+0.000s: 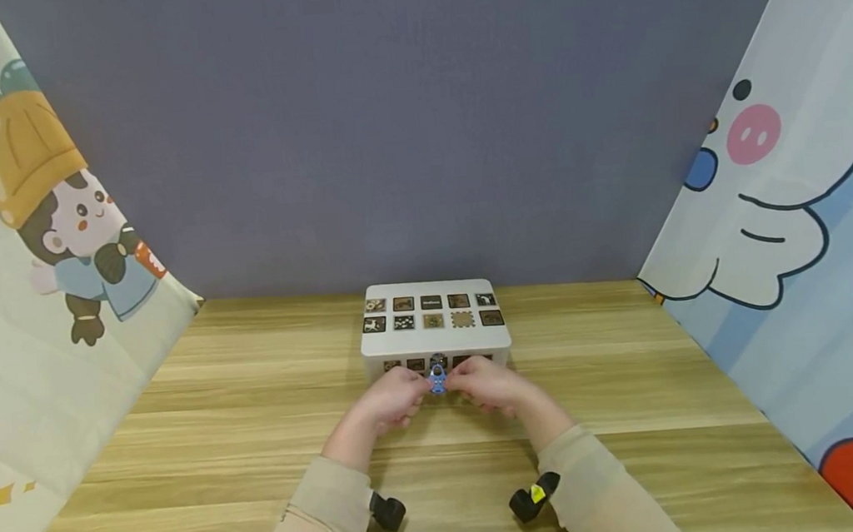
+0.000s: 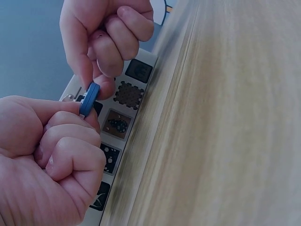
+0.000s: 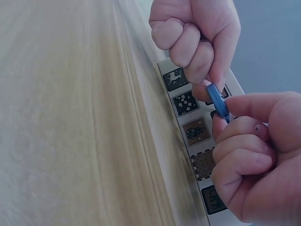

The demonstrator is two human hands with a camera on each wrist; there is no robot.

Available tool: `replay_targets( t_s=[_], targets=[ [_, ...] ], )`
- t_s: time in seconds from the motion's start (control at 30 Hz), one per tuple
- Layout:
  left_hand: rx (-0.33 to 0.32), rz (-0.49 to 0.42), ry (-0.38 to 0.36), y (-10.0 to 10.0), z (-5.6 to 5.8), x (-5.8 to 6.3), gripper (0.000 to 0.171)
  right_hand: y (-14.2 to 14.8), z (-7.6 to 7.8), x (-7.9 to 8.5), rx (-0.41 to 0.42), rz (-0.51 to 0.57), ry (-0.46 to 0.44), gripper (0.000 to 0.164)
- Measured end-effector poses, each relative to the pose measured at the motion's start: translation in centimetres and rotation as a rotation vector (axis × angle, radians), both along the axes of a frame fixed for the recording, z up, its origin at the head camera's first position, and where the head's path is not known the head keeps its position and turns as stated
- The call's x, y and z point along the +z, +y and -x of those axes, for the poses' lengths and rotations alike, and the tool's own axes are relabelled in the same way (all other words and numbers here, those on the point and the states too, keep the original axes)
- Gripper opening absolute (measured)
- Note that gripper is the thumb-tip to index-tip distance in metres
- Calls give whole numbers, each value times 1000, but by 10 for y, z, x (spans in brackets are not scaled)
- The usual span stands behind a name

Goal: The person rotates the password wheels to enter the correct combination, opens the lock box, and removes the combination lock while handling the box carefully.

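A small blue padlock [image 1: 438, 379] is at the front of a white box [image 1: 436, 342], right below a metal clasp [image 1: 438, 359]. My left hand [image 1: 395, 395] pinches the padlock's left side between thumb and index finger, the other fingers curled in. From the opposite side, my right hand [image 1: 490, 383] pinches it the same way. In the left wrist view the padlock [image 2: 89, 100] appears edge-on, a thick blue slab between both sets of fingertips. The right wrist view shows the padlock [image 3: 217, 102] too, with fingers covering part of it.
Rows of dark and brown square pictures [image 1: 433, 321] cover the box lid and front. The box stands on a wooden table [image 1: 271, 395] near a grey back panel [image 1: 409, 134]. Cartoon-printed curtains [image 1: 783, 213] flank both sides.
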State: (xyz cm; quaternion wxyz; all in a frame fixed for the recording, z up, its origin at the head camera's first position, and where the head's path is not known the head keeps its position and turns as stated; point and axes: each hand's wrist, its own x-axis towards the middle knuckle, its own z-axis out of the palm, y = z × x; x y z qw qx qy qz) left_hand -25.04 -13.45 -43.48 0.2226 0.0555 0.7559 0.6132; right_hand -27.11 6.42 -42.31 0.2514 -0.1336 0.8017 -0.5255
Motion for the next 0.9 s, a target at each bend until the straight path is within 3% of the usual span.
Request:
replay_targets(
  t_s=[0.9],
  targets=[
    [-6, 5, 11, 0, -1, 0, 30, -5, -1, -4, 4, 60, -60, 29]
  ],
)
